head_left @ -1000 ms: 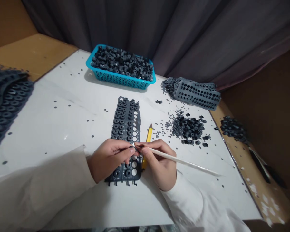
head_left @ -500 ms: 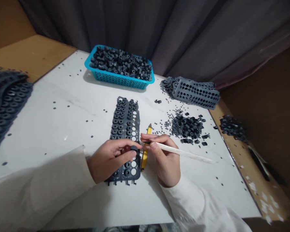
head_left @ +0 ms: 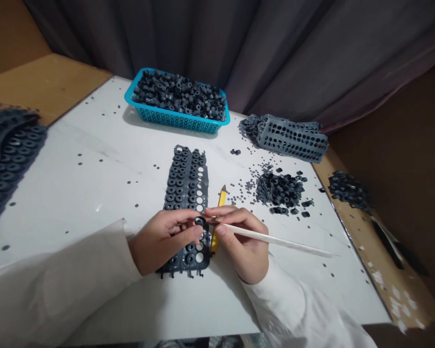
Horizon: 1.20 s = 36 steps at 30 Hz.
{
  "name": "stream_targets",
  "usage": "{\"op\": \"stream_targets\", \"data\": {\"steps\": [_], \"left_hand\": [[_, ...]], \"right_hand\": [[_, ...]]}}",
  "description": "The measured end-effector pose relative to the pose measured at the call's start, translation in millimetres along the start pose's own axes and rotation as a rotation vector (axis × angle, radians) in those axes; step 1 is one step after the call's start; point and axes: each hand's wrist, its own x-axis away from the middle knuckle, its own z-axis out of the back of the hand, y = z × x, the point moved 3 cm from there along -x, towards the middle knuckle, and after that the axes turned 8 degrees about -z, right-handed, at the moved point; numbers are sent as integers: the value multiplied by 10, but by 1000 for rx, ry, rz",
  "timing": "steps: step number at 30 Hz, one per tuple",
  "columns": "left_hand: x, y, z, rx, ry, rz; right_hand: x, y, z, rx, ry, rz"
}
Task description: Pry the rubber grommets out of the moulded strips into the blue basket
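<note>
A dark grey moulded strip (head_left: 185,183) studded with small rings lies lengthwise on the white table (head_left: 105,164); several holes on its right side are vacant. My left hand (head_left: 163,238) rests on the strip's near end, thumb and fingers pinched round a small black ring (head_left: 199,221). My right hand (head_left: 241,237) grips a thin white stick (head_left: 282,241), its tip meeting the ring and its tail pointing right. A yellow knife (head_left: 218,212) lies just right of the strip, partly under my right hand.
A blue basket (head_left: 174,118) full of dark rings stands at the back. Punched-out strips (head_left: 293,137) lie back right, a loose ring pile (head_left: 281,188) in front of them, another pile (head_left: 348,189) off the table's right edge. Stacked strips (head_left: 7,159) lie far left.
My right hand lifted the stick's tip off the strip, then brought it back to the ring pinched in my left fingers. The left hand stayed put.
</note>
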Motion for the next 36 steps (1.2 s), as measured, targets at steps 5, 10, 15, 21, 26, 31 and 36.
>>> {"op": "stream_targets", "data": {"steps": [5, 10, 15, 21, 26, 31, 36], "left_hand": [[-8, 16, 29, -80, -13, -38], [-11, -69, 20, -43, 8, 8], [-16, -99, -5, 85, 56, 22], [-9, -102, -8, 110, 65, 29], [-11, -90, -3, 83, 62, 24], [-10, -65, -15, 74, 64, 18], [-8, -47, -15, 31, 87, 27]], "right_hand": [[5, 11, 11, -27, 8, -18], [7, 30, 13, -47, 2, -26], [-1, 22, -25, 20, -55, 26], [-14, 33, -50, 42, -62, 15], [-3, 59, -60, -16, -69, -18], [-7, 67, -45, -16, -52, 2], [7, 32, -56, 88, -13, 105]]}}
